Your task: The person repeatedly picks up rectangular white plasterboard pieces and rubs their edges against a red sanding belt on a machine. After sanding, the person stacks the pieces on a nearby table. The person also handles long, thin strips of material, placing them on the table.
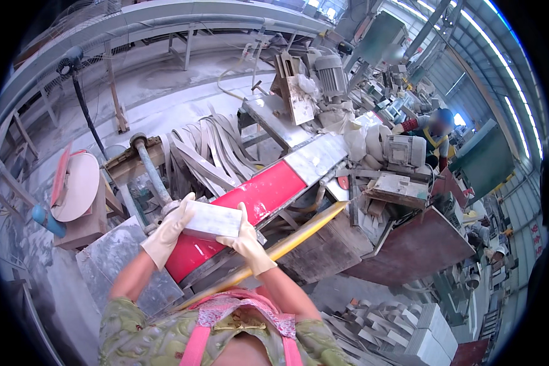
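Observation:
A pale grey rectangular block (213, 219), stone-like with a smooth face, is held level between my two gloved hands. My left hand (171, 234), in a cream rubber glove, grips its left end with the thumb along the upper edge. At the other end, my right hand (247, 243) in a matching glove is closed around the block's right side. Beneath the block runs a long machine bed with a red surface (259, 192); whether the block rests on it or hangs just above, I cannot tell.
A yellow rail (305, 229) borders the near side of the bed. Grey strips (207, 146) hang beyond it, and a motor (331, 74) stands at its far end. A round disc (82, 186) is at left. Stacked blocks (430, 335) lie lower right; a co-worker (434, 133) is farther right.

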Motion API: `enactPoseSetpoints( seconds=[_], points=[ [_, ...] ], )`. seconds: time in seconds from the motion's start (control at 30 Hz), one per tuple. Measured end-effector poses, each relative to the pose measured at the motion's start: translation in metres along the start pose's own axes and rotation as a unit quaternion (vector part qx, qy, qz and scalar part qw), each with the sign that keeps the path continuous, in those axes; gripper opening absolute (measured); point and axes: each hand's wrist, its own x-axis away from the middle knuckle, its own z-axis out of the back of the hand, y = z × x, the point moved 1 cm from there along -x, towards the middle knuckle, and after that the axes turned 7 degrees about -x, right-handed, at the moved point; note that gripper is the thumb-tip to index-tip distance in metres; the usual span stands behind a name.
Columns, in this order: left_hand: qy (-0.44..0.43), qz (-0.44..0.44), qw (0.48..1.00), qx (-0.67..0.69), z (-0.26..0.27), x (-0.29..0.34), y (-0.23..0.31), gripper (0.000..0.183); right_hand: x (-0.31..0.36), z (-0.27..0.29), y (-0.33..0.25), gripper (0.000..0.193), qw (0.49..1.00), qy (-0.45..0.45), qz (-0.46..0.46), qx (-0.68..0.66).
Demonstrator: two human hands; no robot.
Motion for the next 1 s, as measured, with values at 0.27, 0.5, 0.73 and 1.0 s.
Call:
enactPoseSetpoints(
  seconds=[0.27,0.5,0.73,1.0],
  points=[
    [-0.093,-0.093,0.907,-0.400,0.037,-0.025,-0.023,0.134,-0.010,0.025,0.014,0.118,0.935,-0.091,0.192,0.283],
    [-0.075,0.095,0.987,0.106,0.047,-0.041,-0.088,0.119,-0.014,0.006,0.007,0.097,0.895,-0.061,0.146,0.417],
    [-0.077,-0.120,0.916,-0.375,0.001,-0.026,0.028,0.090,-0.010,0.018,0.007,0.083,0.933,-0.029,0.167,0.318],
    [-0.088,-0.108,0.926,-0.351,0.021,-0.019,-0.002,0.078,-0.013,0.005,-0.017,0.062,0.958,0.018,0.165,0.232]
  ],
)
